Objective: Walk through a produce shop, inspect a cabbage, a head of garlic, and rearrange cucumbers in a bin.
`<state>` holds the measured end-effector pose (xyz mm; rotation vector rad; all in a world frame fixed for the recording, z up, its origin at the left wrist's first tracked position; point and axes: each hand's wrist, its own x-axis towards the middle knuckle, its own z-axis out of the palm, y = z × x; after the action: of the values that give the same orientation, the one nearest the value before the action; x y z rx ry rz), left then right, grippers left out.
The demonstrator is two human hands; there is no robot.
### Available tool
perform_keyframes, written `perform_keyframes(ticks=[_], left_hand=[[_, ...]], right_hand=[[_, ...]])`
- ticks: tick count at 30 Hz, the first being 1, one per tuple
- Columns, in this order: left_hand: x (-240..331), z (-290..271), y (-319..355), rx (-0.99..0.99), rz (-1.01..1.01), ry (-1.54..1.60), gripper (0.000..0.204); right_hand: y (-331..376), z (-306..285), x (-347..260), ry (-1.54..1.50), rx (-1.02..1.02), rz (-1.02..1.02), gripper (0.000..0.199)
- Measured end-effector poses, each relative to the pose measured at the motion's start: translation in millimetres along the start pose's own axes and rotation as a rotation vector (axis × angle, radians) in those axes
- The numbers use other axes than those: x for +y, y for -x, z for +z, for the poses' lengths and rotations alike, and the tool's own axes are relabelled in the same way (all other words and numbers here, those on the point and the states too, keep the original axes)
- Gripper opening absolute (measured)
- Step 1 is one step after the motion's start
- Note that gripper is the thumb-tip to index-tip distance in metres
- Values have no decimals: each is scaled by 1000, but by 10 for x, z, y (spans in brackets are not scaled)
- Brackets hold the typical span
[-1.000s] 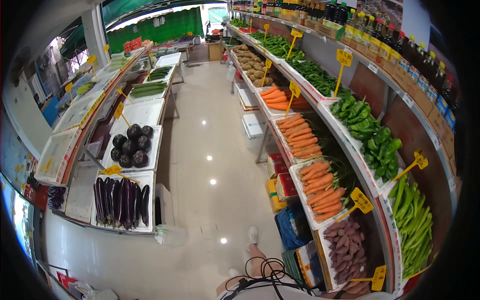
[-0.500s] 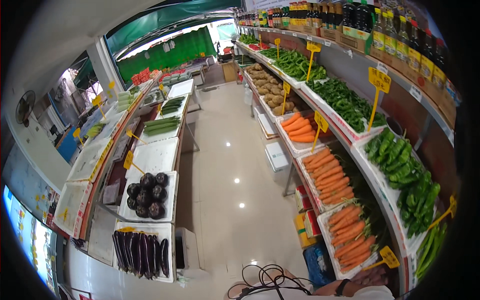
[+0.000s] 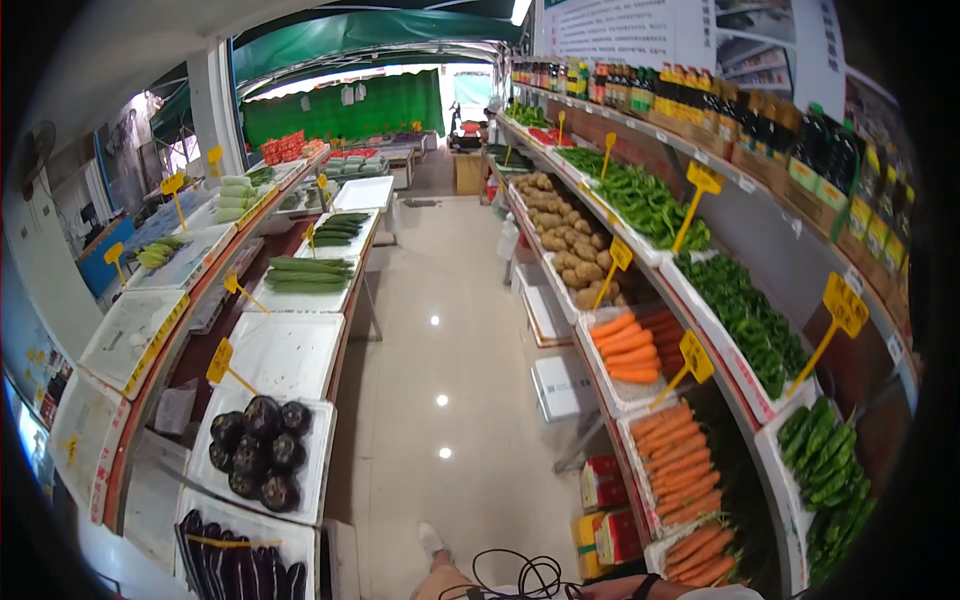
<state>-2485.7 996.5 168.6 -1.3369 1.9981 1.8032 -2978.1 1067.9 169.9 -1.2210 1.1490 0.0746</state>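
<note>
Orange carrots [image 3: 680,468] heaped in white trays [image 3: 628,398]

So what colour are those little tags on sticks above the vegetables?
The small price tags on sticks are yellow, seen clearly in the head view.

Grocery aisle, pale tiled floor [image 3: 450,340] as landmark. Right of floor: trays of carrots [image 3: 628,345], potatoes [image 3: 565,245] farther along, green peppers [image 3: 745,315] on the tier above, dark bottles [image 3: 700,95] on the top shelf. Left of floor: round eggplants [image 3: 260,450] in a white tray, long eggplants [image 3: 240,565] nearer, cucumbers [image 3: 305,272] farther. Near end of floor: black cable [image 3: 520,578], forearm with wristband [image 3: 640,586]; hands out of sight.
</note>
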Motion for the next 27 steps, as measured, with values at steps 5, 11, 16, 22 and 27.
perform_keyframes(ticks=[5, 11, 16, 22, 27], left_hand=[[553, -1282, -711, 69, 97, 13, 24], [781, -2340, -1528, -74, 229, -31, 26], [877, -2842, -2351, -167, 233, -32, 28], [1428, -3811, -3116, -121, 185, -243, 30], [2416, -4689, -3645, -96, 193, -306, 31]], right_hand=[[-339, -816, -1042, 173, 132, 42, 40], [-550, -1547, -1944, 237, 118, 113, 41], [-765, -2322, -2006, -149, 381, 323, 39], [-1587, -3524, -1234, -443, 466, 328, 45], [-2252, -5123, -1393, -342, 823, 231, 55]])
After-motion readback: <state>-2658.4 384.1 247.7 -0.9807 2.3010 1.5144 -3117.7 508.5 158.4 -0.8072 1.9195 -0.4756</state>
